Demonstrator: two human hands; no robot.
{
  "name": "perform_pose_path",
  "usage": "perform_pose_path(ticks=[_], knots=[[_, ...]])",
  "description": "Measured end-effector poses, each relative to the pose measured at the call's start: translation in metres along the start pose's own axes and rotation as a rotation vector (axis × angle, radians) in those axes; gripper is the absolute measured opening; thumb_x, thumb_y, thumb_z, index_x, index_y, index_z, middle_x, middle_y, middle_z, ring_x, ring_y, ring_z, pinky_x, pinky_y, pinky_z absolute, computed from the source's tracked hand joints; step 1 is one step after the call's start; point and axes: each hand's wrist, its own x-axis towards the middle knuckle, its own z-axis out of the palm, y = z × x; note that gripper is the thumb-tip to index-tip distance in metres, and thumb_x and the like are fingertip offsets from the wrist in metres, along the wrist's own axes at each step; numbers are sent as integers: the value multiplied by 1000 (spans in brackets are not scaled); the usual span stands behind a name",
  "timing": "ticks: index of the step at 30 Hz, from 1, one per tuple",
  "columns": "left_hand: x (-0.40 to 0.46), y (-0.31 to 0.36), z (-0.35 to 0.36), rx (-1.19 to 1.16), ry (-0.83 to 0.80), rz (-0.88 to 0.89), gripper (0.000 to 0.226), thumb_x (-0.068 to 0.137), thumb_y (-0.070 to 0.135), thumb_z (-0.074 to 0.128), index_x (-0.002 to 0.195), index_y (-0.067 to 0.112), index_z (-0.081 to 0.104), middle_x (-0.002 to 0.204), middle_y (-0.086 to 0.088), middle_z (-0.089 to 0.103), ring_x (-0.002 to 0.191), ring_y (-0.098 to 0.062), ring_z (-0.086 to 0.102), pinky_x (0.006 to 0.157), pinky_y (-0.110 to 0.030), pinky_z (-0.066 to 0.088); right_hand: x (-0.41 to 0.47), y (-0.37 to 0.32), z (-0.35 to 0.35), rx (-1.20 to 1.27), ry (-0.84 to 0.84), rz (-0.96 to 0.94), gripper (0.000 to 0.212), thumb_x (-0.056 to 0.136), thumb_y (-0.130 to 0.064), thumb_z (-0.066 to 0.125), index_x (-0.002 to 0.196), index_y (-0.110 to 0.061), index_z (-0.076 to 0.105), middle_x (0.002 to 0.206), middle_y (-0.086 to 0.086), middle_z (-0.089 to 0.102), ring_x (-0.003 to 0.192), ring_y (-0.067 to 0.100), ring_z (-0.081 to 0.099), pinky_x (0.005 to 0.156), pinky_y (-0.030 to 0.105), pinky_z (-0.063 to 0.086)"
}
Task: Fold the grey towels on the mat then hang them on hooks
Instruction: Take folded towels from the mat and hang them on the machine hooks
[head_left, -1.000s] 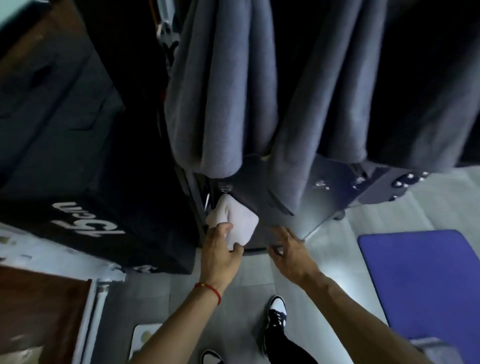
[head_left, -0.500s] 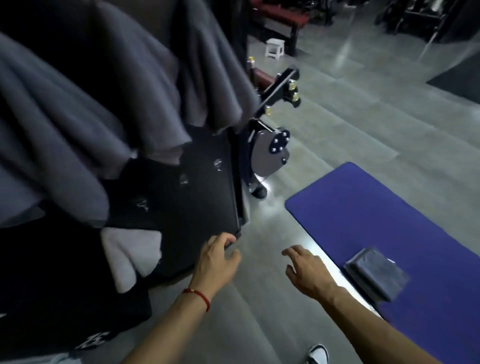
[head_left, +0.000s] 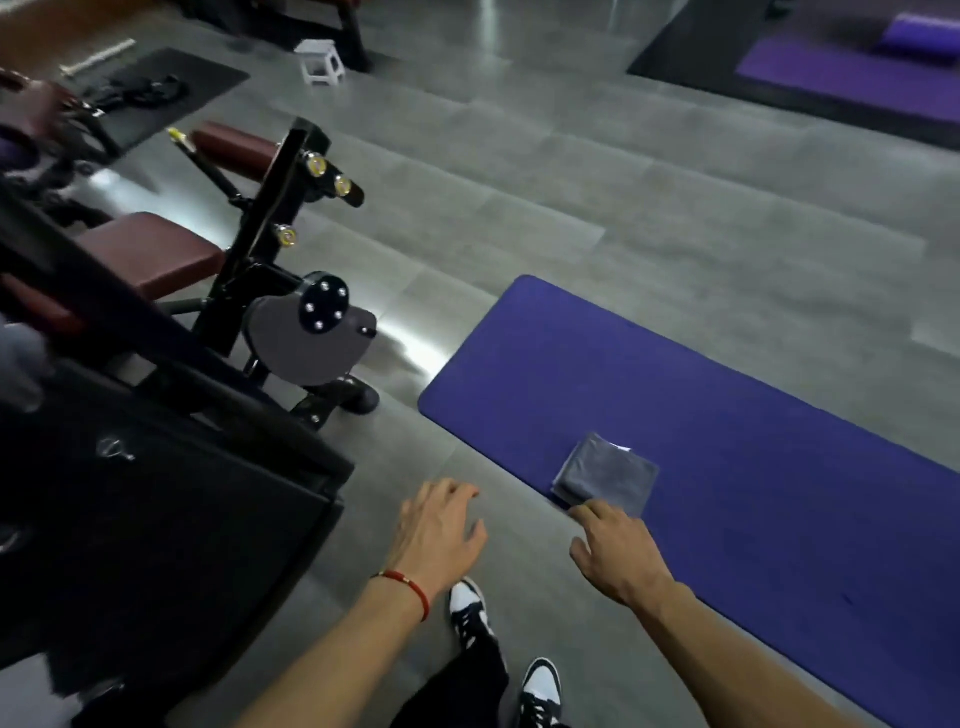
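A folded grey towel (head_left: 605, 475) lies near the left edge of the purple mat (head_left: 737, 441) on the floor. My right hand (head_left: 618, 551) hovers just in front of the towel, fingers spread, holding nothing; its fingertips overlap the towel's near edge in the view. My left hand (head_left: 439, 530), with a red string bracelet on the wrist, is open over the grey floor to the left of the mat, empty. The hanging towels are out of view except a grey blur at the far left edge.
A black gym machine (head_left: 156, 467) with maroon pads (head_left: 150, 254) fills the left. My two black-and-white shoes (head_left: 470, 613) stand on the grey floor. A white stool (head_left: 322, 60) and another purple mat (head_left: 852, 78) lie far back.
My view has swung right, from the hanging grey towels to the mat. Both hands left the machine and white cloth and moved toward the folded towel.
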Motion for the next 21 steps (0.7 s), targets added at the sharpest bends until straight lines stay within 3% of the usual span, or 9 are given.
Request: perform_pose_path(ticks=[5, 8, 12, 16, 21], knots=[[91, 22, 21, -248, -128, -69, 38, 94, 29, 58, 131, 21, 55, 131, -3, 55, 127, -24, 47, 107, -34, 37, 48, 54, -17, -41, -68, 81, 46, 98, -34, 41, 143, -24, 46, 139, 2, 53, 123, 26, 53, 98, 42, 44], [138, 28, 36, -435, -198, -160, 36, 90, 21, 63, 126, 20, 60, 129, -2, 57, 125, -18, 51, 103, -24, 36, 81, 81, -19, -52, -103, 119, 44, 98, -34, 42, 140, -24, 48, 135, 3, 55, 122, 26, 53, 96, 43, 44], [196, 33, 67, -465, -202, -228, 39, 88, 19, 63, 127, 23, 61, 129, 2, 58, 128, -18, 49, 109, -30, 36, 136, 117, -6, -28, -179, 125, 43, 97, -31, 46, 139, -25, 51, 135, 4, 55, 121, 28, 53, 96, 43, 45], [252, 28, 123, -444, -173, -333, 44, 89, 16, 61, 131, 27, 58, 133, 4, 55, 130, -20, 41, 108, -28, 31, 223, 154, 44, 62, -276, 73, 45, 95, -28, 50, 139, -25, 55, 136, 5, 54, 124, 29, 52, 100, 44, 45], [320, 10, 221, -500, -100, -492, 42, 85, 17, 61, 127, 25, 63, 126, -1, 60, 121, -22, 52, 96, -24, 34, 338, 197, 141, 15, -426, 10, 44, 93, -24, 52, 136, -20, 56, 133, 10, 54, 125, 32, 50, 101, 44, 43]])
